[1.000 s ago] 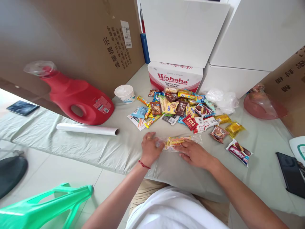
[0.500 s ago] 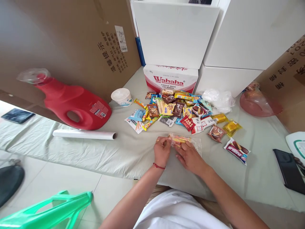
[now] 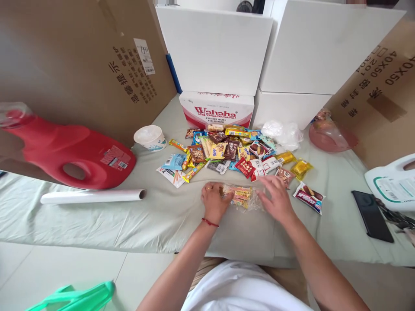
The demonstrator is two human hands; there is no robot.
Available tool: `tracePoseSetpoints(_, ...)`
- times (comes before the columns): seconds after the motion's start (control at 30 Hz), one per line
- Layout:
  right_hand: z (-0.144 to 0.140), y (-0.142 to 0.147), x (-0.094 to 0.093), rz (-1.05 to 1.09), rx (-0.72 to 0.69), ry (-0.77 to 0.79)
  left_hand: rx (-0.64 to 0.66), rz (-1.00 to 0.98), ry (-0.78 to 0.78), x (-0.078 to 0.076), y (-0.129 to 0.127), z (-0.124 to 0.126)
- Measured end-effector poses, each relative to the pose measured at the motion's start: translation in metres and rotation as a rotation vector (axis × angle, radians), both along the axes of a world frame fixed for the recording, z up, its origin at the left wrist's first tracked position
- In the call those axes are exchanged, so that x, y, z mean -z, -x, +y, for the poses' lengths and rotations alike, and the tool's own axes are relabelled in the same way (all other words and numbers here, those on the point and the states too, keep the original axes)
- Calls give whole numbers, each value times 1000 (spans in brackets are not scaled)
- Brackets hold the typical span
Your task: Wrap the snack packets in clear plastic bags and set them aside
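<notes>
A clear plastic bag holding several small yellow and pink wrapped sticks [image 3: 241, 195] lies on the cloth in front of me. My left hand [image 3: 215, 201] grips the left end of this bag, thumb on the near side and fingers curled behind. At the bag's loose right end, my right hand [image 3: 275, 199] is open with its fingers spread; whether a fingertip touches the plastic is hard to see. Just beyond the hands spreads a pile of packaged snacks [image 3: 218, 150]. A purple and white snack packet [image 3: 309, 198] lies to the right of my right hand.
A red jug [image 3: 81, 151], a white roll [image 3: 92, 196] and a paper bowl [image 3: 150, 138] are on the left. A Wahaba-style red and white carton [image 3: 218, 110] and white boxes [image 3: 217, 52] stand behind the snacks. A black phone [image 3: 372, 216] and white bottle [image 3: 394, 185] are at right.
My right hand has lifted off the bag and moved right, its fingers spreading. My left hand stays at the bag's left end. The camera view has turned slightly right.
</notes>
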State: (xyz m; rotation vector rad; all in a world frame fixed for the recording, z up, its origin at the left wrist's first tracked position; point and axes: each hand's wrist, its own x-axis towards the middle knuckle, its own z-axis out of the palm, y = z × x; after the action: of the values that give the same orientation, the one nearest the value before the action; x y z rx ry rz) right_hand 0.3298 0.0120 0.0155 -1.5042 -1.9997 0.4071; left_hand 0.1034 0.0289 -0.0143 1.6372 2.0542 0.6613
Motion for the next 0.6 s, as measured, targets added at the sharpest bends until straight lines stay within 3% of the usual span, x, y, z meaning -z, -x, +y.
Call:
tracePoseSetpoints(0.07, 12, -10, 8, -164, 81, 72, 15, -48, -35, 0, -1, -3)
tracePoseSetpoints(0.13, 15, -11, 17, -253, 54, 198, 33, -138, -68, 0, -3, -8)
tracePoseSetpoints(0.27, -6, 6, 27, -133, 152, 236, 101, -258, -293, -4, -19, -23)
tracePoseSetpoints(0.33, -17, 20, 28, 165, 211, 272, 226, -205, -459, -4, -31, -31)
tracePoseSetpoints(0.4, -23, 32, 29, 614, 238, 400, 409, -117, -589, 0, -42, -38)
tracePoseSetpoints(0.5, -27, 40, 32, 1232, 292, 590, 622, 19, -689, 12, -53, -40)
tracePoseSetpoints(0.6, -32, 40, 35, 1499, 277, 704, 767, 70, -686, 21, -57, -35)
